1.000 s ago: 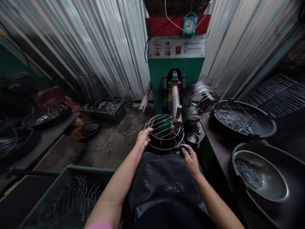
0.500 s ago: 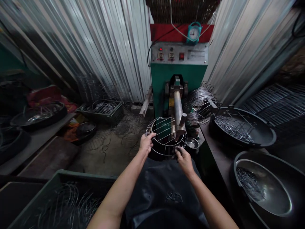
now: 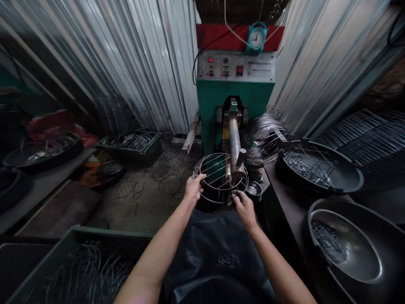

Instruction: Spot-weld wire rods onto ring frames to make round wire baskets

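A round wire rack [image 3: 212, 174] with parallel cross wires sits under the metal arm [image 3: 234, 143] of a green machine [image 3: 234, 88]. My left hand [image 3: 193, 188] grips the rack's left rim, fingers curled over the ring. At the rack's near right edge my right hand [image 3: 244, 207] pinches the rim, and a small thin piece may be between its fingertips, too small to make out. A black apron [image 3: 205, 253] covers my lap below both forearms.
Dark basins [image 3: 319, 169] with wire pieces stand on a bench at the right, one holding a steel bowl [image 3: 344, 245]. A coil of wire rings [image 3: 264, 133] hangs beside the machine. A green crate of rings [image 3: 79, 266] sits at lower left. A small steel cup [image 3: 253, 189] stands by the rack.
The rack has tipped up and shifted slightly toward the machine arm. My right hand moved in along the near rim; my left hand closed more tightly on the left rim.
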A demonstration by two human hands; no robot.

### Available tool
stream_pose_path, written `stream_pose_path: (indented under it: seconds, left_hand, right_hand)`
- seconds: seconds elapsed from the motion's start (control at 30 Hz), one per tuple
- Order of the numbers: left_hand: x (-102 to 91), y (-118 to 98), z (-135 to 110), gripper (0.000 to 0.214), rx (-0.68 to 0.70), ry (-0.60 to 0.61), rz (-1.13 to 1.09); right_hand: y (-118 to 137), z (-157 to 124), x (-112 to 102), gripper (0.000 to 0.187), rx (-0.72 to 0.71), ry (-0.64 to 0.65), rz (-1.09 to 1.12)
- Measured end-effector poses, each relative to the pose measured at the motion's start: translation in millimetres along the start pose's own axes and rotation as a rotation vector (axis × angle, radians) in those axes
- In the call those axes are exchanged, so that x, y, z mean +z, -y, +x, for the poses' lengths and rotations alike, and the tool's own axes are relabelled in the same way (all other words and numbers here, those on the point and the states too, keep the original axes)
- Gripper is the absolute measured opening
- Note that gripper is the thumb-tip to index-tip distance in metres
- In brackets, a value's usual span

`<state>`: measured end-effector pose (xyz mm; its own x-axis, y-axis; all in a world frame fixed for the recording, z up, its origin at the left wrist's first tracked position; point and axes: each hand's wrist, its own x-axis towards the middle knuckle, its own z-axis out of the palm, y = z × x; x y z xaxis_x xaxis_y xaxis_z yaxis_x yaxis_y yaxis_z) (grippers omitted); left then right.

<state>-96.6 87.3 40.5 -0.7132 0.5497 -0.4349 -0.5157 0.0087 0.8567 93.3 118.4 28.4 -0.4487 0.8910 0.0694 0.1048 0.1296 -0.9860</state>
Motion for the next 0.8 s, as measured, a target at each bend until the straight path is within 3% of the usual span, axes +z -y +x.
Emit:
stream_pose_path:
  seconds: [0.33, 0.57, 0.7, 0.8]
  left_hand:
    - [4.6, 3.3, 2.8, 0.038, 0.004, -0.021, -0.042]
    - [5.0, 3.5, -0.1, 0.034, -0.04, -0.04, -0.047]
    - [5.0, 3.7, -2.6, 0.038, -0.051, -0.086, -0.056]
    - [1.3, 3.8, -1.4, 0.038, -0.061, -0.079, -0.009]
  right_hand:
    - [-2.2, 8.9, -3.3, 0.025, -0.053, -0.027, -0.033]
    - [-0.2, -1.4, -10.8, 0.034, 0.016, -0.077, 0.028]
    - [-37.0, -29.9, -46.7, 0.039, 0.124, -0.143, -0.014]
    - [-78.7, -54.9, -73.9, 0.034, 0.336, 0.009, -0.102]
